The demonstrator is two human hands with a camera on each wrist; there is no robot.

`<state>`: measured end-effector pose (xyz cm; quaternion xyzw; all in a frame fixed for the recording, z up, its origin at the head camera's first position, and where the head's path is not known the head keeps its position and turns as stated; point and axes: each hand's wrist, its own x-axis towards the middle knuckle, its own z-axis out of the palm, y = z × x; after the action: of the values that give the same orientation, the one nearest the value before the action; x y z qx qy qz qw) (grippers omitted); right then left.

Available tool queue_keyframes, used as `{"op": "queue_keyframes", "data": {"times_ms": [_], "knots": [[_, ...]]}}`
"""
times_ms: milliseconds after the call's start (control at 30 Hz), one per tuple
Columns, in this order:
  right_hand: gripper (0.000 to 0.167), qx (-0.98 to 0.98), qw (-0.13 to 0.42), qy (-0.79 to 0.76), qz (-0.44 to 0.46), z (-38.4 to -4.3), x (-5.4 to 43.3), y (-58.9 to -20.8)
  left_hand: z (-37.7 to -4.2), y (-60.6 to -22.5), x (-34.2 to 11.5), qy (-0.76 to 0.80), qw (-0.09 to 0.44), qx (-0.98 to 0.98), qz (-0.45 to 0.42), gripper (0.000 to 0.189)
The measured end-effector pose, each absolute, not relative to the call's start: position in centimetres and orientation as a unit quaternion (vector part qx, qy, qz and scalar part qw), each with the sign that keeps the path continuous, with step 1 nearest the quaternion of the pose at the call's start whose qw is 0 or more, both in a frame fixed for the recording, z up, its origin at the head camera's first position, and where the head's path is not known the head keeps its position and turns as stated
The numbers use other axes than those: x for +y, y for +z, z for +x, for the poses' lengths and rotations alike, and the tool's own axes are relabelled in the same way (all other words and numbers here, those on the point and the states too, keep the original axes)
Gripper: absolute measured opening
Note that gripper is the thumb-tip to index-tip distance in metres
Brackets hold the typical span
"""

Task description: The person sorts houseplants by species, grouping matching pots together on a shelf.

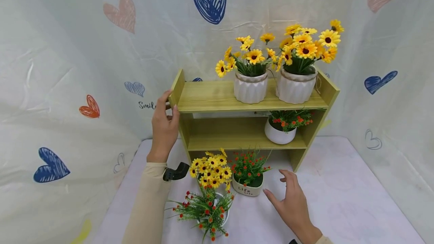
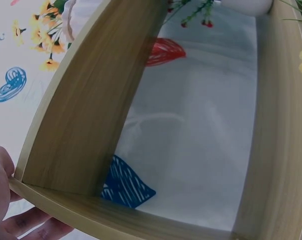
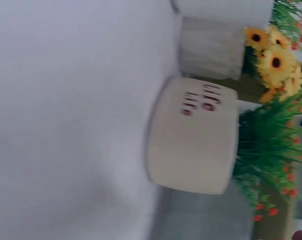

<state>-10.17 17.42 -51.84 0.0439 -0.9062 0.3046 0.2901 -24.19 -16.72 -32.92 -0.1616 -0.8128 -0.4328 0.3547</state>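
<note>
My left hand (image 1: pixel 164 127) holds the left side panel of a two-tier wooden shelf (image 1: pixel 220 101), thumb at the front edge and fingers along the outer side. In the left wrist view its fingers (image 2: pixel 35 222) lie outside the panel. Over the table, my right hand (image 1: pixel 291 200) has its thumb and fingers spread apart. It is nearest to a cream oval pot marked "Life" (image 1: pixel 247 189), which bears red-flowered greenery and stands before the shelf. The right wrist view shows this pot (image 3: pixel 196 145) sideways, untouched.
Two white fluted pots (image 1: pixel 251 87) of yellow daisies stand on the top tier. A round white pot (image 1: pixel 280 133) sits on the middle tier at right. Yellow daisies (image 1: pixel 211 170) and a red-flowered plant (image 1: pixel 207 214) stand at the front left of the table (image 1: pixel 356 199).
</note>
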Motion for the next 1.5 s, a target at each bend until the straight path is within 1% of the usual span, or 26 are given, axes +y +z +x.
{"op": "queue_keyframes", "data": {"times_ms": [100, 200, 333, 500, 667, 867, 1133, 1267, 1500], "knots": [[0.086, -0.919, 0.223, 0.324, 0.019, -10.2, 17.2, -53.4, -24.1, -32.9, -16.7, -0.432, 0.353, -0.814, -0.159, 0.047], [0.09, -0.923, 0.17, 0.344, 0.015, -10.4, 17.1, -54.9, -24.0, -32.9, -16.7, -0.432, 0.353, -0.815, -0.156, 0.047], [0.096, -0.916, 0.133, 0.378, 0.027, -11.0, 17.0, -56.4, -23.9, -32.8, -16.7, -0.434, 0.353, -0.814, -0.156, 0.047], [0.101, -0.901, 0.102, 0.419, 0.047, -11.9, 16.9, -57.1, -23.9, -32.8, -16.6, -0.435, 0.353, -0.813, -0.157, 0.047], [0.103, -0.891, 0.084, 0.442, 0.061, -12.7, 16.5, -57.3, -24.0, -32.8, -16.6, -0.434, 0.354, -0.814, -0.157, 0.047], [0.106, -0.889, 0.059, 0.452, 0.056, -13.4, 16.5, -57.5, -23.9, -32.9, -16.5, -0.437, 0.347, -0.816, -0.152, 0.047], [0.099, -0.872, 0.071, 0.477, 0.083, -14.8, 16.4, -57.7, -23.9, -32.9, -16.6, -0.436, 0.35, -0.815, -0.152, 0.047], [0.097, -0.866, 0.069, 0.488, 0.089, -15.1, 16.3, -57.7, -23.9, -32.9, -16.6, -0.437, 0.348, -0.815, -0.151, 0.048], [0.104, -0.859, 0.053, 0.505, 0.062, -15.1, 16.1, -57.3, -23.9, -32.8, -16.6, -0.435, 0.35, -0.815, -0.156, 0.048]]}}
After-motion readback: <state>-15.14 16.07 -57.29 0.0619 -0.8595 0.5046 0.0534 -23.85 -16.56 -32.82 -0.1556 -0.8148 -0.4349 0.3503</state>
